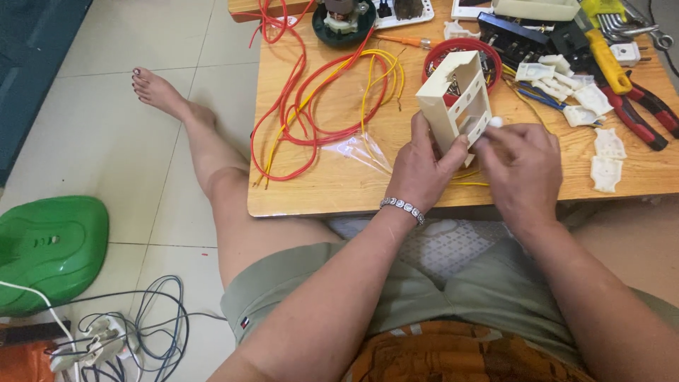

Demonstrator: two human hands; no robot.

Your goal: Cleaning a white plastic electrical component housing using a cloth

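My left hand [422, 166] grips a cream plastic box-shaped housing [456, 102], held tilted above the low wooden table [318, 191]. My right hand [521, 166] is beside it, its fingers pinching a small white part [495, 122] against the housing's lower right side. A silver bracelet [402, 209] sits on my left wrist.
Red and yellow wires [322, 95] coil on the table's left half. Behind the housing stands a red round tray [460, 53]. White plastic parts [594, 106], red-handled pliers [640, 117], a yellow-handled tool [608, 60] and hex keys lie at right. A green cover [49, 247] and cables [141, 332] lie on the floor.
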